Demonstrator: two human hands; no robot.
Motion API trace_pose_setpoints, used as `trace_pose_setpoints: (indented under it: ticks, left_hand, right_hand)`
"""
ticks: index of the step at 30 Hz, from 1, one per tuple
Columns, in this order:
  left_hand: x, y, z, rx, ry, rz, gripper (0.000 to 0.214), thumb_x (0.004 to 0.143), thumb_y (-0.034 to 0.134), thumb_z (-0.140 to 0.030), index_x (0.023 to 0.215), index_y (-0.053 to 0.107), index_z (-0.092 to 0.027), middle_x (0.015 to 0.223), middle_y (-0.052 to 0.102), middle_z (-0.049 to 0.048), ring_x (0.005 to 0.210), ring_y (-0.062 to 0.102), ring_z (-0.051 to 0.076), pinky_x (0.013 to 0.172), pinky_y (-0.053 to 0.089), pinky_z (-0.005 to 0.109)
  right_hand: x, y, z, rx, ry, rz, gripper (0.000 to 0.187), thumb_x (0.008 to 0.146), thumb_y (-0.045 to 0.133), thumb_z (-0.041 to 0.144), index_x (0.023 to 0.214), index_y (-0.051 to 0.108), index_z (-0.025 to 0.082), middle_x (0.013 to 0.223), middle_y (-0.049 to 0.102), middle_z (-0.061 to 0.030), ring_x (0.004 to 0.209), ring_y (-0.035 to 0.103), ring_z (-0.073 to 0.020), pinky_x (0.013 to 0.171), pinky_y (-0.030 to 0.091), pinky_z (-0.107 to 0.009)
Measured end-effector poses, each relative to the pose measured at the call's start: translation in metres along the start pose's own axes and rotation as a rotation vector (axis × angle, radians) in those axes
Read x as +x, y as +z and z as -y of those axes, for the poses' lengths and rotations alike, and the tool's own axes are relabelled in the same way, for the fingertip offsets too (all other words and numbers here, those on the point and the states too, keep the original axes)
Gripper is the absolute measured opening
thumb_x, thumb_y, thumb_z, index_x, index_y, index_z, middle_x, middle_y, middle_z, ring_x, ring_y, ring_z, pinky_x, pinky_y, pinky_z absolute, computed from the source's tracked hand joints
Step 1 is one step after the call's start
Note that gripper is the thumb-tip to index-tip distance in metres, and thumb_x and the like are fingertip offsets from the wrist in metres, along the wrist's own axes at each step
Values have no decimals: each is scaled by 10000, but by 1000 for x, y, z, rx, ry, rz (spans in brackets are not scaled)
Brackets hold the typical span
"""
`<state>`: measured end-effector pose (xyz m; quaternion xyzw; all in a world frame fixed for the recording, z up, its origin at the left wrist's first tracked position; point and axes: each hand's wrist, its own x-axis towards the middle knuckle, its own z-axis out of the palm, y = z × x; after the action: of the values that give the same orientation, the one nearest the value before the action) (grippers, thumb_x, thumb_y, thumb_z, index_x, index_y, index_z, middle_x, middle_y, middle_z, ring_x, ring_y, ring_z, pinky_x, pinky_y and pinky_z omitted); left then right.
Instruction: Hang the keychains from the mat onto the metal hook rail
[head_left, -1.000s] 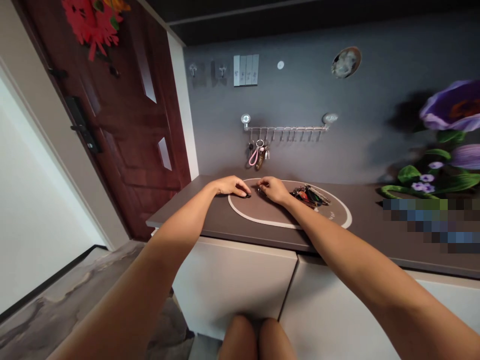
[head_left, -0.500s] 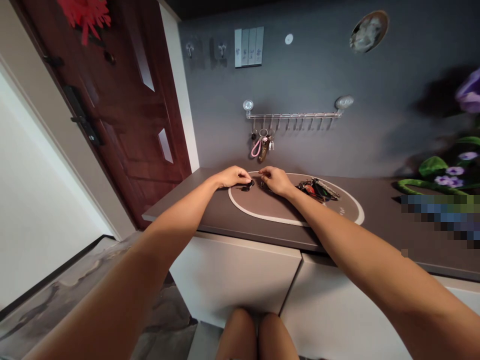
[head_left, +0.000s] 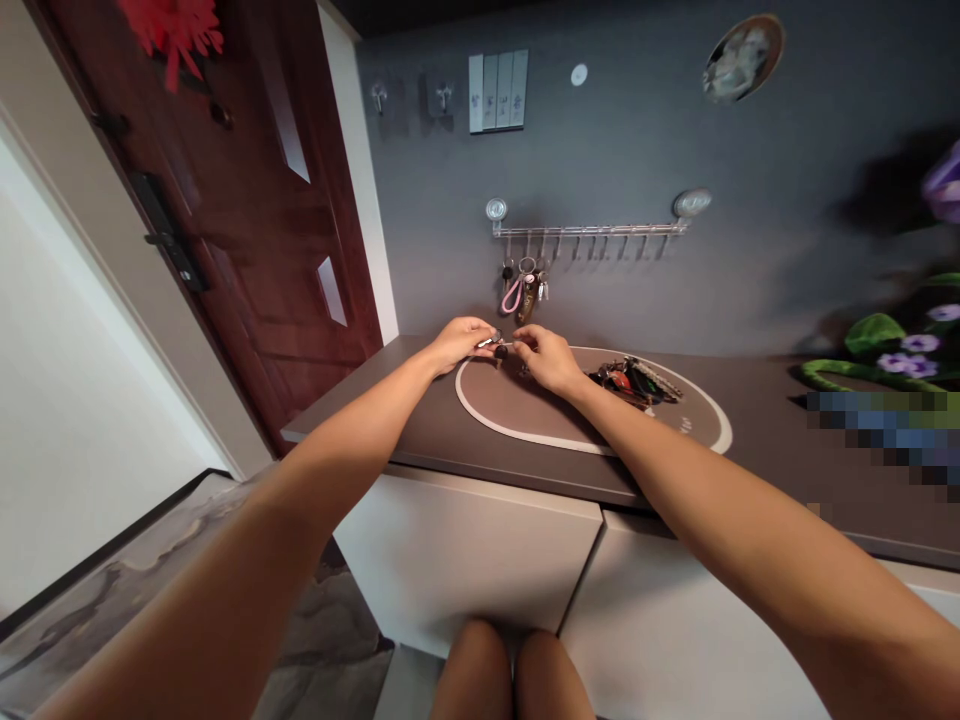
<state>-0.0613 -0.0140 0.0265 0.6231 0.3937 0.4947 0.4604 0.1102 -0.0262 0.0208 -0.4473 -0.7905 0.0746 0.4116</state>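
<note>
Both my hands meet over the far left end of an oval grey mat on a dark countertop. My left hand pinches a small dark key with a metal ring, lifted just above the mat. My right hand is closed in a pinch right beside it, fingertips at the same key set; what it grips is too small to make out. A pile of keys with red and black tags lies on the mat to the right of my right hand.
A wall rail of hooks above the counter carries a key bunch with a pink loop. A dark red door stands at left. Purple flowers sit at far right. White cabinet doors lie below the countertop.
My left hand has lifted the small key off the mat and closer to my right hand. Before that the camera tilted, shifting the wall upward in view.
</note>
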Motion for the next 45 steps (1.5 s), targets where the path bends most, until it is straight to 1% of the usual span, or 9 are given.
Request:
trace_pose_setpoints:
  ticks: [5,10,15,21,25,28,32,40,45]
  left_hand:
    - [-2,3,-4,-82,-16,-40,61,763,552,-159,756,561,-100,668,597,16,666,605,87,769,507,296]
    - [-3,4,-5,-137,-15,-30,53,764,555,-155,762,563,-102,696,608,15,705,601,86,832,488,337]
    - [-3,5,-4,-161,-15,-1,36,761,553,-131,752,556,-96,662,600,6,713,600,87,854,476,351]
    - [-1,4,-1,-223,-6,26,25,758,544,-109,765,553,-87,669,615,17,699,613,96,847,481,364]
    - [0,4,1,-257,-49,17,26,772,519,-96,756,540,-93,655,613,25,697,622,110,844,479,390]
    - [-1,5,1,-242,-92,36,49,789,506,-116,757,539,-99,701,629,45,683,626,115,838,478,395]
    - [-3,5,2,-200,-124,100,65,793,524,-164,780,543,-103,759,639,66,710,630,131,822,476,397]
    - [-4,5,8,-44,-87,216,214,732,613,-296,840,556,-121,853,633,69,799,611,123,820,453,344]
    - [-4,8,9,18,-54,181,255,723,619,-306,879,559,-112,847,628,75,742,604,104,750,464,292]
  right_hand:
    - [-3,0,8,101,-58,25,192,773,488,301,870,594,174,790,646,-24,697,565,-114,709,425,-248]
    - [-4,1,8,112,-84,31,163,758,509,305,795,589,168,740,631,-23,671,543,-112,694,408,-244]
    - [-1,2,3,59,-99,-4,156,760,503,297,738,586,166,755,614,-30,700,524,-120,689,390,-241]
    - [0,2,0,23,-113,-35,131,768,482,250,742,578,165,778,594,-37,722,508,-128,691,377,-243]
    - [2,2,-1,37,-105,-64,123,770,468,235,754,568,165,796,580,-41,742,500,-133,708,376,-248]
    - [3,0,-2,62,-85,-104,121,768,460,233,775,561,166,816,573,-45,754,496,-137,716,376,-254]
    - [3,-1,-4,123,-67,-126,118,763,455,241,770,547,167,807,568,-40,753,494,-139,716,378,-257]
    - [5,-1,-7,299,-23,-139,132,759,446,278,769,517,167,780,568,-22,733,499,-129,723,386,-256]
    - [5,-1,-10,347,1,-152,152,760,443,303,770,505,165,761,560,-17,713,495,-122,711,389,-252]
